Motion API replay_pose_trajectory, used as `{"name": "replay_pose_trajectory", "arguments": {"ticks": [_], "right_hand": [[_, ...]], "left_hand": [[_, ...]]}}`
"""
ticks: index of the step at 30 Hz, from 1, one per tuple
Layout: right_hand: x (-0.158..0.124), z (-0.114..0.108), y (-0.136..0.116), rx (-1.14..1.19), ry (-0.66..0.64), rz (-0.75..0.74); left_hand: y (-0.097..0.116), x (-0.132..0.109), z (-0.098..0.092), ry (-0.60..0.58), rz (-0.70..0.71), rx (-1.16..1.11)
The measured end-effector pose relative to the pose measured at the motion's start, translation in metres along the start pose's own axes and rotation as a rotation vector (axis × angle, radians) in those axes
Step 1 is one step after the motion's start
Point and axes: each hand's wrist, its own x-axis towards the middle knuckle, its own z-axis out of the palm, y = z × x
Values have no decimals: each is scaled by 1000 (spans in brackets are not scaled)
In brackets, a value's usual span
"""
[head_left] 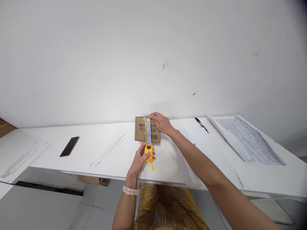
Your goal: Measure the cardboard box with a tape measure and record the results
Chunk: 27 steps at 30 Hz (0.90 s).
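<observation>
A small brown cardboard box [139,135] with dark print and a barcode lies on the white table, close to the wall. Across its top runs the pulled-out blade of a yellow tape measure [149,150], from the far edge to just past the near edge. My left hand [139,160] is wrapped round the tape's case in front of the box, thumb on top. My right hand [161,122] rests over the box's far right part, its fingers holding the blade's end at the far edge. A yellow strap hangs from the case.
A dark phone [69,146] lies on the table [107,137] to the left. On the right are white paper sheets [211,150], a black pen [201,125] and a densely written sheet [249,137]. Another cardboard box [92,180] shows below the table.
</observation>
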Motion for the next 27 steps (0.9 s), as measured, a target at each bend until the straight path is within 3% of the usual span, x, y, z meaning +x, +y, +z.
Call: {"name": "replay_pose_trajectory", "arguments": {"ticks": [6,15,20,24,27], "right_hand": [[-1,-1,-1,8,-12,12],[-8,2,-1,-51,36,-15],[-38,22,-9,-57,172,-75],[-79,40,-32,-61,122,-213],[-112,30,-57,105,159,-104]], "left_hand": [[-14,-6,-7,28,-9,16],[-14,-10,-10,9,-66,-97],[-11,-62,-19,44,-96,-222],[-12,-112,-36,101,-141,-146],[-12,-136,-40,105,-212,23]]}}
